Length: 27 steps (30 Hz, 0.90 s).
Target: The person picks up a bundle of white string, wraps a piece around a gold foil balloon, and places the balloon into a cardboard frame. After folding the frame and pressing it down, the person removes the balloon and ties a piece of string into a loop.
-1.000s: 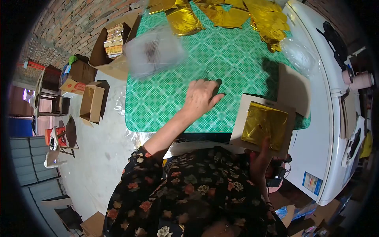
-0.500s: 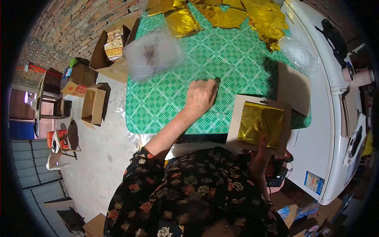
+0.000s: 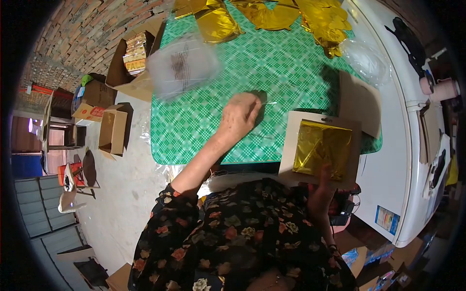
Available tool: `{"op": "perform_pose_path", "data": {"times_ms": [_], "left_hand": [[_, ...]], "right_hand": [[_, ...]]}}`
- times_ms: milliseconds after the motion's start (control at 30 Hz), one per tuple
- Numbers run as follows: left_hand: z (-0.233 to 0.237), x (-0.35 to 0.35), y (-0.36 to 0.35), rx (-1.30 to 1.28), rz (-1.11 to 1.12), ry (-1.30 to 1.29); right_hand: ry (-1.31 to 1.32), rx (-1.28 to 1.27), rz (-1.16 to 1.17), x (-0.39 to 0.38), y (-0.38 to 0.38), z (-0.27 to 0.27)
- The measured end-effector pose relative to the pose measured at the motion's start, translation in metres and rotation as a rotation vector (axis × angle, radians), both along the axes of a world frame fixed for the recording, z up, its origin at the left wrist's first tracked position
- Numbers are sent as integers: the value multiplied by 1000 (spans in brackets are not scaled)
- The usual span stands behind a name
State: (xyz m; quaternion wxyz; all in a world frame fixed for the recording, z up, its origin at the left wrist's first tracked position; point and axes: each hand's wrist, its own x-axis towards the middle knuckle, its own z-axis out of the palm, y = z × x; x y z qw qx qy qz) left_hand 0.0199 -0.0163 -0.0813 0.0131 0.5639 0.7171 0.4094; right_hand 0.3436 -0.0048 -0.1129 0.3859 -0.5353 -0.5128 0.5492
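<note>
My left hand (image 3: pixel 238 114) is closed over the green checked tablecloth, fingers pinched together. A thin whitish straw-like piece (image 3: pixel 270 103) sticks out to the right from its fingertips. In my right hand (image 3: pixel 322 194) is a cardboard card (image 3: pixel 291 145) with a hang hole at its top edge. Folded gold foil (image 3: pixel 324 145) lies flat on the card, and my right thumb presses on its lower part. The other right fingers are hidden beneath the card.
Gold foil balloons (image 3: pixel 272 17) lie along the far edge of the green table (image 3: pixel 194 131). A stack of clear plastic bags (image 3: pixel 182 65) is at the left, a plain cardboard sheet (image 3: pixel 359 104) at the right. Open boxes (image 3: pixel 114 128) stand beyond the left edge; a white appliance (image 3: pixel 388 184) is right.
My left hand has turned and shifted slightly left, and the thin whitish piece now shows at its fingertips. My right hand keeps hold of the card and foil.
</note>
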Motion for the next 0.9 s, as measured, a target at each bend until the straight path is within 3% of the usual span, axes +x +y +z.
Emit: {"op": "perform_pose_path", "data": {"times_ms": [167, 267, 333, 433, 467, 567, 600, 667, 733, 900], "left_hand": [[12, 3, 4, -15, -29, 2], [15, -1, 7, -33, -55, -71], [19, -1, 8, -84, -51, -140], [12, -8, 9, -74, -96, -92], [11, -8, 8, -77, -92, -117], [5, -7, 6, -86, -95, -174], [4, -8, 6, -89, -105, -179], [0, -8, 5, -80, -115, -176], [-3, -6, 5, -56, -116, -162], [-3, -2, 5, -56, -105, -163]], "right_hand": [[-211, 163, 149, 13, 1, -16], [-416, 434, 364, 6, 13, -16], [-374, 523, 417, 3, 14, -13], [-85, 197, 317, -29, 19, 27], [-111, 105, 334, -28, 23, 27], [-183, 84, 366, 5, 49, -27], [-98, 30, 358, 30, 66, -70], [-6, -47, 380, 31, 67, -59], [6, -95, 444, -10, 50, 47], [-91, -260, 575, 6, 59, 51]]}}
